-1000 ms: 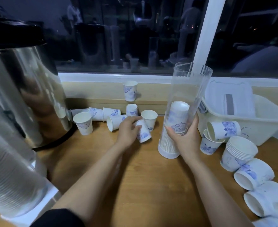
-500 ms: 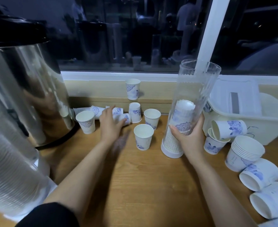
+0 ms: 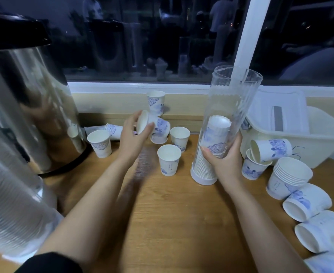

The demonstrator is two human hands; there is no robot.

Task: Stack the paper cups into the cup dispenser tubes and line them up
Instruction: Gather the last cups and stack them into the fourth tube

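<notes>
On wooden counter (image 3: 172, 223), left hand (image 3: 131, 138) holding blue-patterned paper cup (image 3: 152, 126), no legible writing

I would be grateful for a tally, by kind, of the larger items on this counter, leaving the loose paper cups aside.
Clear tubes: 2, the upright dispenser tube gripped by the right hand and the filled dispenser tube at lower left
Steel urn: 1
White plastic bin: 1
Total: 4
</notes>
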